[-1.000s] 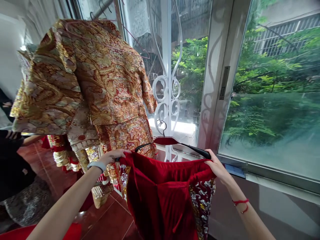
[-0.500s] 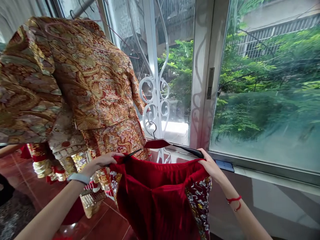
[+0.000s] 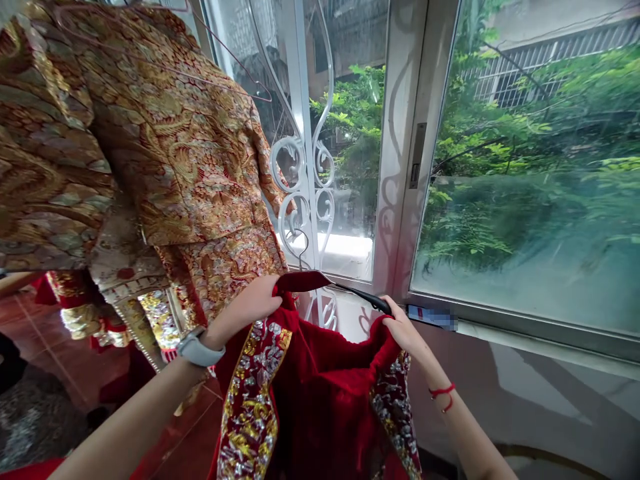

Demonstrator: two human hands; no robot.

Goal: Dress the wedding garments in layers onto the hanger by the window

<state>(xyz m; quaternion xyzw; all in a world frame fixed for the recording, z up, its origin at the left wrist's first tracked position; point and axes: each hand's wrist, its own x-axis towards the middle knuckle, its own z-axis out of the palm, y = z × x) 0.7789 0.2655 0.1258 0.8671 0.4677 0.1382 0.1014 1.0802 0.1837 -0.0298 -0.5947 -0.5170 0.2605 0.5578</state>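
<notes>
A red velvet skirt (image 3: 325, 407) with gold and silver sequined side panels hangs between my hands, its gathered waistband sagging open in the middle. A black clothes hanger (image 3: 357, 293) with a thin metal hook runs across the top of the waistband. My left hand (image 3: 253, 303), with a grey band on its wrist, is closed at the left end of the waistband and covers that end of the hanger. At the right, my right hand (image 3: 401, 328) pinches the waistband beside the hanger's black tip. A red cord bracelet circles that wrist.
Gold and red brocade jackets (image 3: 185, 147) hang at the left, with more sequined garments (image 3: 160, 313) below. A white scrollwork stand (image 3: 309, 153) rises before the sliding window (image 3: 525, 200). On the sill lies a phone-like flat object (image 3: 430, 316). The floor (image 3: 45, 327) is red tile.
My left hand has moved right and inward along the hanger, bringing the skirt's left sequined panel into view. The waistband now bunches and sags more. The right hand has shifted slightly left.
</notes>
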